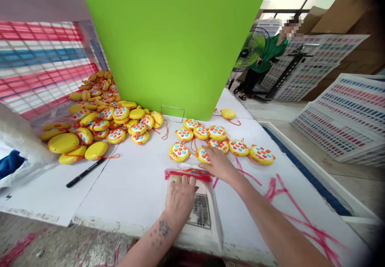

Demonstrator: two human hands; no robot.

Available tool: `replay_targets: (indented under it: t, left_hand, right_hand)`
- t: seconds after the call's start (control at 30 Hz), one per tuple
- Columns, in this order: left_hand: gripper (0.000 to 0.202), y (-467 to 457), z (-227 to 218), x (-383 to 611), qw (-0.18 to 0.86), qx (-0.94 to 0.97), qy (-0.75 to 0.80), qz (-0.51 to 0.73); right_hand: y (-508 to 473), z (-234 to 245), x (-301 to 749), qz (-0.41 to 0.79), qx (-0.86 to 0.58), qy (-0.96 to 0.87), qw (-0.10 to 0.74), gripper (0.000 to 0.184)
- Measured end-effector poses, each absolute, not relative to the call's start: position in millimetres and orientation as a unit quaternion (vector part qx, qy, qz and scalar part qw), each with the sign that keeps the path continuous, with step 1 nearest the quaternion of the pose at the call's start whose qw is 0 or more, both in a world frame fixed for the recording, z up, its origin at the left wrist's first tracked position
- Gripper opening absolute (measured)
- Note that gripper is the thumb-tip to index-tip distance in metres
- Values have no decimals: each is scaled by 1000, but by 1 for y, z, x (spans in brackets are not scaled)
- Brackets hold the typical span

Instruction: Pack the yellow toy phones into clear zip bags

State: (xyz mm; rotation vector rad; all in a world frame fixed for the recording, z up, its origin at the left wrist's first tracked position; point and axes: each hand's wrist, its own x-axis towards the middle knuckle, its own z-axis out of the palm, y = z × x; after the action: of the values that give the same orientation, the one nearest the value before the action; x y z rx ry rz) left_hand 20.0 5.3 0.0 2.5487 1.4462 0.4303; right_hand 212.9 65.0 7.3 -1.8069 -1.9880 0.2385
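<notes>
A clear plastic zip bag point(207, 187) with a pink zip strip and a black printed label lies on the white table in front of me. My left hand point(182, 193) rests on it, fingers laid flat just below the zip strip. Beyond the bag, my right hand point(219, 163) has thumb and fingers around the right side of a yellow animal-shaped toy point(202, 155) with coloured dots on a white face. Part of that toy is hidden by the hand. Several matching toys with orange cords, including one at the right end point(261, 154), lie around it.
A heap of the yellow toys point(120, 116) fills the left back, with a black marker point(85, 173) before it. A tall green panel point(174, 38) stands behind. Pink strands point(300, 215) lie at right. A person in green point(272, 50) stands by a fan point(251, 50) and stacked crates point(339, 122).
</notes>
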Motion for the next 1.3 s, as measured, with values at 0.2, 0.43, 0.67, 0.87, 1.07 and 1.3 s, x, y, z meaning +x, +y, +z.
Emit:
replay_targets:
  t: [0.2, 0.43, 0.67, 0.87, 1.07, 1.3]
  left_hand:
    - [7, 9, -7, 17, 55, 872, 450, 185]
    - [12, 11, -10, 11, 156, 882, 374, 241]
    - [50, 14, -6, 4, 281, 833, 370, 299]
    - [15, 14, -1, 8, 198, 897, 310, 244]
    - [14, 12, -6, 9, 147, 897, 291, 299]
    - [11, 14, -2, 6, 173, 852, 322, 375]
  right_hand:
    - [77, -1, 219, 120, -669, -681, 273, 51]
    - [52, 7, 248, 268, -654, -516, 484, 43]
    - [-24, 24, 229, 524, -507, -514, 452, 49]
    - [-20, 12, 210, 441, -544, -537, 471, 44]
    - [-5, 4, 194, 316, -603, -605, 413, 36]
    - [-6, 6, 183, 293, -541, -695, 372, 30]
